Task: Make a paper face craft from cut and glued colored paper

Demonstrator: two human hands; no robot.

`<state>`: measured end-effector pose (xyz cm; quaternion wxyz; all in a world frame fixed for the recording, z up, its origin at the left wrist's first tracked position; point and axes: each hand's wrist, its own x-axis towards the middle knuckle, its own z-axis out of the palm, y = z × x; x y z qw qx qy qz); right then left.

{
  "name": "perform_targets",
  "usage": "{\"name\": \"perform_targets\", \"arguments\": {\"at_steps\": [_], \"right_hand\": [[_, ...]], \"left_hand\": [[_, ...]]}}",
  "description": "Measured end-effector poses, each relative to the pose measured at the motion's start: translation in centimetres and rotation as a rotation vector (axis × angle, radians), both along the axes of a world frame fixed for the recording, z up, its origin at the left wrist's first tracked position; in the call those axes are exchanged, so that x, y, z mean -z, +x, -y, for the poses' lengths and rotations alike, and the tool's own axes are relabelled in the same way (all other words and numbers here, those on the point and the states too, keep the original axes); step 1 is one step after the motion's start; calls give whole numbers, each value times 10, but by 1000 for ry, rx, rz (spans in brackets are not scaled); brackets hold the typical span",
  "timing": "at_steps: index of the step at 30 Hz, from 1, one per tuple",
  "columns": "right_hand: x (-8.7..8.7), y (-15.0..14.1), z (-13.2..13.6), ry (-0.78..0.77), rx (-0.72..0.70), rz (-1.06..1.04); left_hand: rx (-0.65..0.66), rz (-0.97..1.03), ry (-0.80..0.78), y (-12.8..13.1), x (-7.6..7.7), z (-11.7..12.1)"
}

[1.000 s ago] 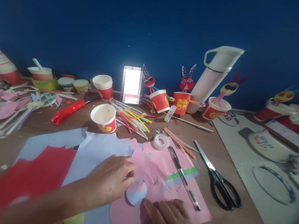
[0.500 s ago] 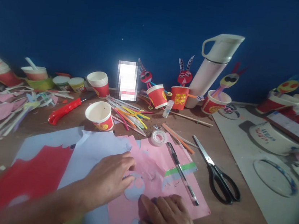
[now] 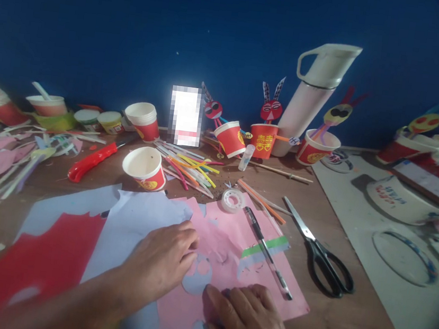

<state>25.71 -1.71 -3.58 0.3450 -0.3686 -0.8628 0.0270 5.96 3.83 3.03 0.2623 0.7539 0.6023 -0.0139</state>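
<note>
My left hand rests knuckles-up on pale blue paper, its fingertips curled onto a small round blue cutout with a pink spot. My right hand lies flat on the pink paper just right of that cutout, fingers stretched toward it. A black pen lies on the pink sheet across a strip of green tape. Black-handled scissors lie to the right, blades shut.
A roll of clear tape, a paper cup, coloured straws, a red-handled knife and red paper surround the sheets. Decorated cups and a white flask stand along the blue wall. A grey board lies right.
The camera has tilted slightly, so the table sits lower and further left in view. The round cutout now lies flat under my left fingertips. Both hands have barely shifted.
</note>
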Motion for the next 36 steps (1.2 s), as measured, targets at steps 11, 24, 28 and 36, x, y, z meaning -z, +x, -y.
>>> {"name": "perform_targets", "arguments": {"at_steps": [11, 24, 28, 36], "right_hand": [[9, 6, -1, 29, -43, 103], [7, -1, -1, 16, 27, -90], [-9, 17, 0, -183, -44, -129], [-53, 35, -35, -461, -121, 67]], "left_hand": [[4, -13, -24, 0, 1, 2], [-225, 438, -354, -23, -40, 4], [-150, 585, -522, -29, -42, 17], [19, 179, -179, -9, 4, 34]]}}
